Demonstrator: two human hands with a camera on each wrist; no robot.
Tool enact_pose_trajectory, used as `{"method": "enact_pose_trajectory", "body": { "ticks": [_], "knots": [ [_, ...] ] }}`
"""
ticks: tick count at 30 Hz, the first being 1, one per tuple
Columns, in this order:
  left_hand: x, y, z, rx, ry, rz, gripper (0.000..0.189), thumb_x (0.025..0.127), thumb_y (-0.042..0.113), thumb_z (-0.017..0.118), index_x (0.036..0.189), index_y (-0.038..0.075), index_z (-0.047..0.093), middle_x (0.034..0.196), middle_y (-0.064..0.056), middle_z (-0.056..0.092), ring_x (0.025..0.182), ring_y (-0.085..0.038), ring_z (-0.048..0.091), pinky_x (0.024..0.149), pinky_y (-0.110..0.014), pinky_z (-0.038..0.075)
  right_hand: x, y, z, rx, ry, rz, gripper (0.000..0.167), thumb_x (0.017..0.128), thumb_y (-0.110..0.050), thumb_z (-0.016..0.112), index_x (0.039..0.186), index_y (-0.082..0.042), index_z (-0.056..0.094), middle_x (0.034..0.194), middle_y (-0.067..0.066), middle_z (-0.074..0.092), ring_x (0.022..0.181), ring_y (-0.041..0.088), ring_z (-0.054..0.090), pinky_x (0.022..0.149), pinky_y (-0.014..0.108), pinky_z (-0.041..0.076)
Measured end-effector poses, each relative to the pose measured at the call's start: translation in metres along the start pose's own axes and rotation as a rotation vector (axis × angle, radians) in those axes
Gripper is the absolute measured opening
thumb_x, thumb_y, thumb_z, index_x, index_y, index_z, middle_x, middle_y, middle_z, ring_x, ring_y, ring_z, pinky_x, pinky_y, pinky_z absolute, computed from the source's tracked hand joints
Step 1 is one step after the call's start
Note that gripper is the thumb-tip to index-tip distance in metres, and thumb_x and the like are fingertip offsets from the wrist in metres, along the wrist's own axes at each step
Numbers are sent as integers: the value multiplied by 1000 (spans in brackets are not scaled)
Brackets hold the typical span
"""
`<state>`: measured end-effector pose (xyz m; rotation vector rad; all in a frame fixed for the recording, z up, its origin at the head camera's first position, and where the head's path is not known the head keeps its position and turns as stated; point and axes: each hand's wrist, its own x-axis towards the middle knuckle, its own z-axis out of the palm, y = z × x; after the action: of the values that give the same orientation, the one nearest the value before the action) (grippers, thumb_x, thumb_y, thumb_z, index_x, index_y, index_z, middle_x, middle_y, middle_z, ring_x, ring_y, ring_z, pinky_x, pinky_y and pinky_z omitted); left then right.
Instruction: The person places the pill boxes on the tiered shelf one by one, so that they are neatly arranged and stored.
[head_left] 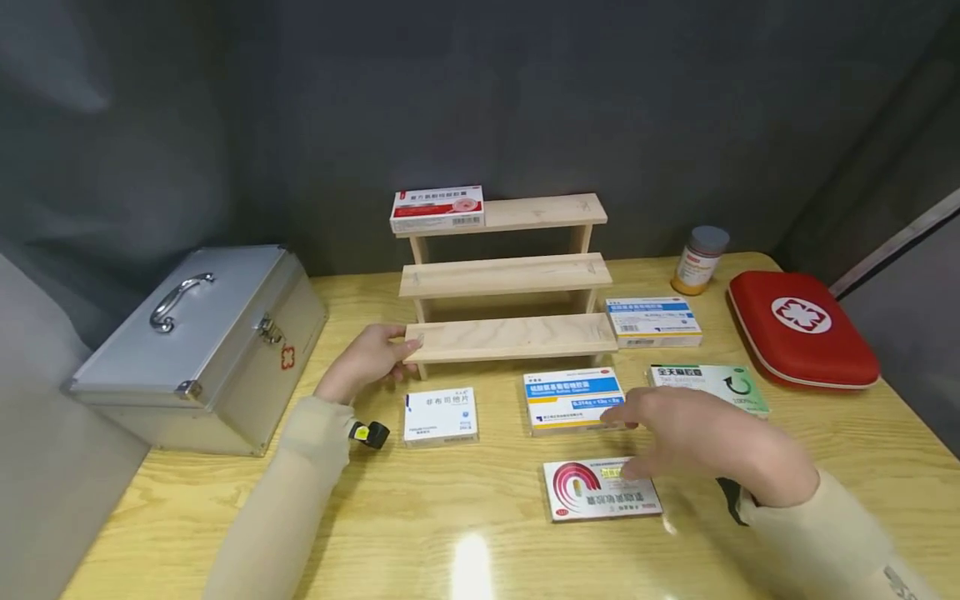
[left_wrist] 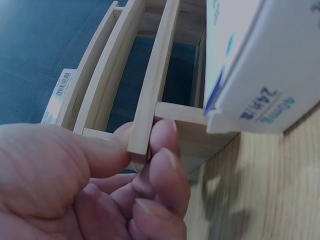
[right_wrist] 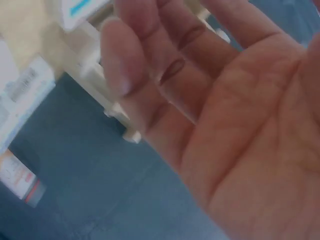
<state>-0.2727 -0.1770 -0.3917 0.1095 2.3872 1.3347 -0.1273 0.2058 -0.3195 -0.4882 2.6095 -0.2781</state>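
Observation:
My left hand [head_left: 373, 357] pinches the left end of the lowest step of a three-tier wooden rack [head_left: 517, 336]; in the left wrist view thumb and fingers close round the board end [left_wrist: 141, 135]. Just in front of that hand lies a white medicine box [head_left: 440, 415]. My right hand [head_left: 697, 429], slightly blurred, hovers with loosely bent fingers and holds nothing in the right wrist view. Its fingertips overlap the edges of a blue-and-white medicine box [head_left: 572, 398] and a white box with a pink arc [head_left: 581, 490]; contact cannot be made out. A green-and-white box [head_left: 708, 385] is partly behind it.
A red-and-white box [head_left: 438, 210] sits on the rack's top step, at the left. Another blue-and-white box [head_left: 652, 321], a capped bottle [head_left: 699, 262] and a red first-aid case [head_left: 802, 329] stand right of the rack. At left is a silver metal case [head_left: 202, 342].

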Motion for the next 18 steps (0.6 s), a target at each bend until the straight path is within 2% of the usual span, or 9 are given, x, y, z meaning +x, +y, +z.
{"method": "enact_pose_trajectory", "body": {
  "ticks": [2, 4, 8, 13, 18],
  "knots": [
    [-1, 1, 1, 9, 1, 3, 62, 103, 29, 56, 152, 1, 33, 90, -16, 70, 67, -22, 61, 64, -36, 49, 1, 1, 10, -9, -25, 19, 71, 67, -50, 88, 130, -25, 66, 129, 7, 59, 111, 27, 55, 94, 55, 45],
    [-1, 1, 2, 14, 6, 6, 61, 103, 29, 56, 152, 1, 34, 90, -15, 70, 66, -22, 61, 64, -36, 49, 1, 0, 18, -37, -40, 19, 76, 63, -53, 89, 130, -27, 65, 135, 9, 55, 118, 31, 53, 97, 59, 42],
    [-1, -2, 3, 23, 3, 19, 60, 103, 30, 55, 152, 0, 34, 89, -15, 70, 66, -23, 61, 62, -36, 49, 3, -3, 33, -71, -41, 11, 84, 56, -50, 93, 130, -22, 64, 134, 12, 55, 115, 36, 55, 96, 60, 42],
    [1, -5, 3, 30, -11, 26, 60, 103, 30, 55, 152, 2, 35, 87, -14, 70, 66, -24, 61, 60, -34, 46, 7, -10, 51, -42, -27, -8, 90, 54, -31, 96, 134, -13, 58, 130, 17, 54, 101, 32, 58, 91, 55, 47],
    [2, -5, 1, 34, -9, 24, 61, 104, 30, 54, 153, 3, 32, 86, -13, 70, 67, -23, 60, 61, -34, 45, 12, -12, 55, -38, 29, -44, 79, 56, -14, 95, 127, -11, 60, 117, 11, 56, 86, 26, 56, 84, 49, 50]
  ]
}}
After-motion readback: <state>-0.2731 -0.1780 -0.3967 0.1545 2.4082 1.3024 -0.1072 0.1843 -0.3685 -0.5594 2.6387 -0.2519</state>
